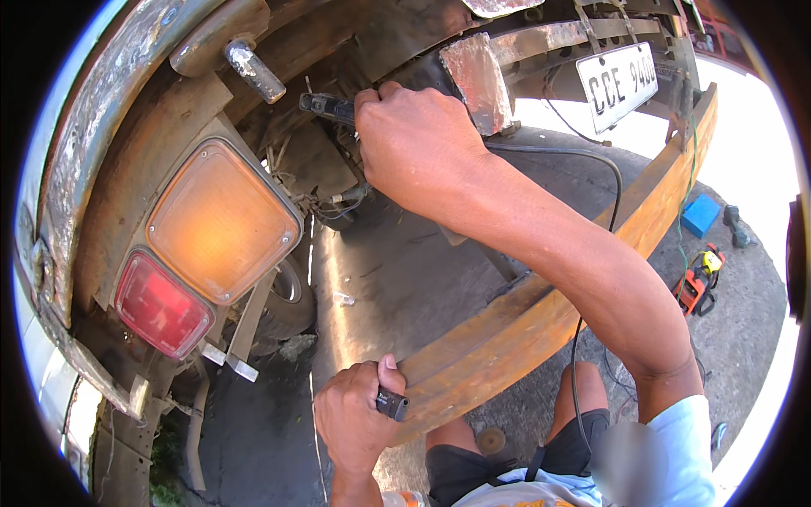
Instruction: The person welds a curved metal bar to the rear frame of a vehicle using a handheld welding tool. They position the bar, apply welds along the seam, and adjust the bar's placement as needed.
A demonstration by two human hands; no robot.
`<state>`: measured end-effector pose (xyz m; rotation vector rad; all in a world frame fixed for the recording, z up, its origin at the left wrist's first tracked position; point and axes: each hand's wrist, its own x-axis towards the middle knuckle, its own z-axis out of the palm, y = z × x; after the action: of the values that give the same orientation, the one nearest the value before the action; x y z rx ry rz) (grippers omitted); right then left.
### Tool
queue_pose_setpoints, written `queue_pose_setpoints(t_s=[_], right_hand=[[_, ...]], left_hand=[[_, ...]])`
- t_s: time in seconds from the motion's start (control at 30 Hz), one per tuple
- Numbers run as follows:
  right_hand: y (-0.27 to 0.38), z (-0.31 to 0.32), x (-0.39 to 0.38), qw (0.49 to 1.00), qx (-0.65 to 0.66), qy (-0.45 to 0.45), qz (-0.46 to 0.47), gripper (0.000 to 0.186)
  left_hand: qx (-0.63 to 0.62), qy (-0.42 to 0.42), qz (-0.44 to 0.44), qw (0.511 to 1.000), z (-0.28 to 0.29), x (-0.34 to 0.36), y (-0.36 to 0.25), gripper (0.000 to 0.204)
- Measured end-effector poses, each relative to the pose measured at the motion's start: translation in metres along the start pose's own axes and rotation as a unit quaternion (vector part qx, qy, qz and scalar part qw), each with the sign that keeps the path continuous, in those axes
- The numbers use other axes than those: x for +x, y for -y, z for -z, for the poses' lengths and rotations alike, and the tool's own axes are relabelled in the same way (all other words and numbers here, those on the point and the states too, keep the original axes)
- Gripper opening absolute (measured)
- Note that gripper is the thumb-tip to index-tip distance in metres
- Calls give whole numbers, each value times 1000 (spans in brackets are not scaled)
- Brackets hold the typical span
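Sunlit concrete [735, 346] runs under a truck [139, 160]; reference is its brown bumper beam [498, 355]. Left hand [351, 414] is at the beam's left end, curled round a small black cylinder [394, 405]. Black cable [620, 182] crosses the beam. Right hand [422, 144] is past the beam, wrapped round a black clamp-type tool [328, 107], apparently with a thin rod [308, 85] at its tip. My read: brace left on the beam, leave cable slack, hold the tip steady, avoid the amber lamp [224, 221] left of the beam
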<state>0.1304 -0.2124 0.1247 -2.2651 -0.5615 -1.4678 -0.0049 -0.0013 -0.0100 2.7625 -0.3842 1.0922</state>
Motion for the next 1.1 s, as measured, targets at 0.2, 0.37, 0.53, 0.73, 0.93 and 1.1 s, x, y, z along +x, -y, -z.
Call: queue_pose_setpoints(t_s=[0.2,0.37,0.53,0.73,0.93,1.1], right_hand=[[14,-5,20,999,-20,24,5,30],[16,-13,44,998,-27,56,14,28],[16,-19,51,999,-21,33,9,30],[18,-24,51,998,-27,53,5,34],[13,-27,59,998,-26,52,0,36],[12,-35,71,999,-30,12,-3,38]], left_hand=[[1,7,13,1000,1,0,-1,38],[-16,3,10,1000,0,1,1,37],[-18,-2,7,1000,-1,1,1,35],[-10,1,4,1000,0,0,0,34],[-7,8,-4,1000,0,2,0,33],[-4,-4,-13,1000,-2,2,1,31]])
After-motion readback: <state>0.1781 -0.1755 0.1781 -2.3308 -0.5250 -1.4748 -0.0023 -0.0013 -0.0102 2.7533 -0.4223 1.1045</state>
